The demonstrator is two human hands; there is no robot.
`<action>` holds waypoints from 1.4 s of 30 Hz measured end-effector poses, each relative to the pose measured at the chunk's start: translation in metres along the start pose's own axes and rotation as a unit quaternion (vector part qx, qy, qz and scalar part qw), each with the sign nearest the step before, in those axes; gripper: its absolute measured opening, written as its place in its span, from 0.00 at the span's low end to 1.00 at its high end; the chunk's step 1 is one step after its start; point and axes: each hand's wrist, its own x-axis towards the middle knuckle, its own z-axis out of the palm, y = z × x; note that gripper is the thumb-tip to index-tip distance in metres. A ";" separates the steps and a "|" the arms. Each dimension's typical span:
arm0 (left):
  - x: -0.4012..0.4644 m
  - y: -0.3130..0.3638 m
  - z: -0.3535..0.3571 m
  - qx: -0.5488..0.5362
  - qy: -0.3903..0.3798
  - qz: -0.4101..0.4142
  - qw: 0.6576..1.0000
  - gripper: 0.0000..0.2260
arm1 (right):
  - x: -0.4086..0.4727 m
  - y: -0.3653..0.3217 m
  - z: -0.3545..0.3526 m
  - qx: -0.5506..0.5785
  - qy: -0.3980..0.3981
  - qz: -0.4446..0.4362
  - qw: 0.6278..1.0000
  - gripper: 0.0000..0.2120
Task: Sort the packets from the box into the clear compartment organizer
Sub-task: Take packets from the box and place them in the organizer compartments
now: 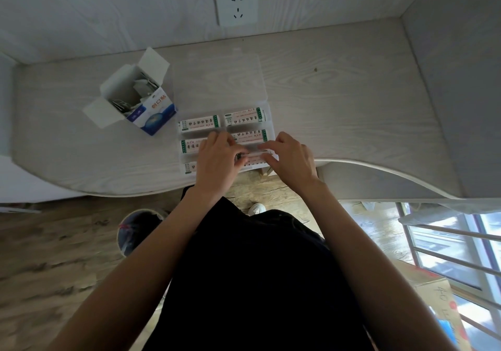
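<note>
The clear compartment organizer [269,112] lies at the desk's near edge with its lid [221,79] folded open behind it. White packets with green ends [199,124] fill the far compartments. Both hands are over the near right compartment. My left hand [217,158] and my right hand [291,157] pinch the two ends of one packet [253,155] and hold it just above or in that compartment. The open blue and white box [151,106] stands to the left, with several packets [143,85] inside.
The pale wood desk [339,101] ends in a curved front edge close to the organizer. A wall socket [236,3] is on the back wall. On the floor are a bin [138,228] at the left and a cardboard box [439,304] at the right.
</note>
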 end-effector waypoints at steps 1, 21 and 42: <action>0.001 0.001 0.000 0.003 -0.004 0.002 1.000 0.11 | 0.001 -0.001 -0.001 -0.005 -0.011 0.002 1.000 0.12; 0.004 -0.003 -0.010 0.069 -0.019 0.054 0.996 0.17 | 0.013 -0.017 -0.001 -0.115 0.003 0.045 0.992 0.12; 0.006 -0.009 -0.008 0.040 0.002 0.065 0.997 0.15 | 0.012 -0.004 -0.011 -0.060 0.006 -0.009 0.998 0.09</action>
